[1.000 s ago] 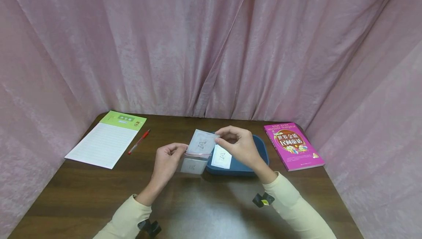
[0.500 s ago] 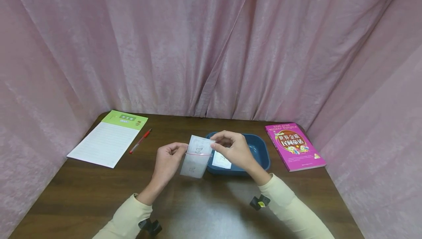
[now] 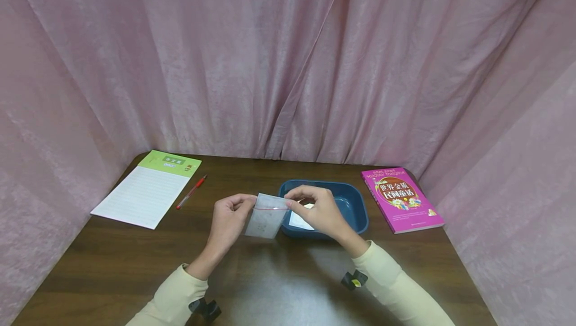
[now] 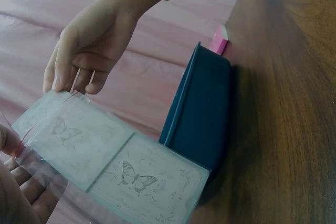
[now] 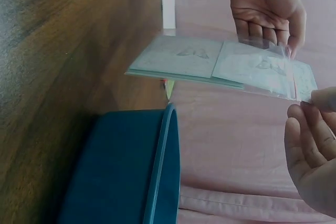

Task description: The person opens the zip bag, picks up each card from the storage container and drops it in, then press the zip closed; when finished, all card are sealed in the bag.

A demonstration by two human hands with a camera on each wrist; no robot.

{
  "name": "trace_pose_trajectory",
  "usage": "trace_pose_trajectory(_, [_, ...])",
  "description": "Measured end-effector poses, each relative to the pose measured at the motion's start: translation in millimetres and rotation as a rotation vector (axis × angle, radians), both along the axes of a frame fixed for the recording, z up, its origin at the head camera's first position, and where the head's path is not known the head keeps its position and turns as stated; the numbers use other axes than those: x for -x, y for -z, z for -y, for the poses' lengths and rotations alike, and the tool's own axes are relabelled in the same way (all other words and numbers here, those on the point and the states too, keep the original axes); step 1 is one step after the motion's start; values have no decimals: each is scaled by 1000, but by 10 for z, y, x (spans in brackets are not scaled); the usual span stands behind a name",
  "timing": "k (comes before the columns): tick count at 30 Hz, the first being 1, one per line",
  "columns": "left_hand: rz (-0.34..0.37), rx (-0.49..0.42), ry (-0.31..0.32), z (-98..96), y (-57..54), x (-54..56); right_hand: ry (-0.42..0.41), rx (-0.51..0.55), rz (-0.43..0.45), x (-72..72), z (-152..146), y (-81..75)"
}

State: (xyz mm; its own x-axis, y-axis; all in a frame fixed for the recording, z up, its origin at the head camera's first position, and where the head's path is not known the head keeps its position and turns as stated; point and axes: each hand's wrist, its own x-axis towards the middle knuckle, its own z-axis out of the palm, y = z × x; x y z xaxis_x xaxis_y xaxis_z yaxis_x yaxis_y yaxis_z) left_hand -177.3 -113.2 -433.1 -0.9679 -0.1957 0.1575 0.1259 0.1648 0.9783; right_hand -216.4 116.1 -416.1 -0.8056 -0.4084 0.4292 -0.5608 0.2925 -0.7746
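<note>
My left hand (image 3: pixel 228 220) pinches the left edge of a clear zip bag (image 3: pixel 262 225) near its red seal line. Inside the bag lies a pale card printed with a butterfly (image 4: pixel 137 179). A second butterfly card (image 5: pixel 268 69) sits mostly in the bag, overlapping the first, with its top end sticking out past the seal. Thumb and fingers of my right hand (image 3: pixel 320 213) pinch that protruding end. Behind the right hand, another white card (image 3: pixel 298 222) lies in the blue plastic tray (image 3: pixel 310 234), partly hidden by the hand.
A lined pad with a green header (image 3: pixel 141 198) and a red pen (image 3: pixel 191 192) lie on the left of the brown table (image 3: pixel 270 286). To the right of the tray is a pink book (image 3: pixel 400 198). Pink curtains (image 3: pixel 225 66) enclose the back and sides.
The card in my right hand has slid down into the bag, from mostly outside to only its top end showing. My right hand has moved down and left; the left hand stays put.
</note>
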Motion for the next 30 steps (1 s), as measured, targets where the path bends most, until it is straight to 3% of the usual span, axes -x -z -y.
trace_pose_trajectory(12, [0,4,10,-3,4,1,-26,-23,-36,-14,-17,-18])
trace_pose_trajectory(23, [3,-12,41,1,15,7,-54,-82,-125,3,-10,37])
trace_pose_trajectory(30, [-22,29,46,-21,10,25,-77,-121,-112,7,-24,46])
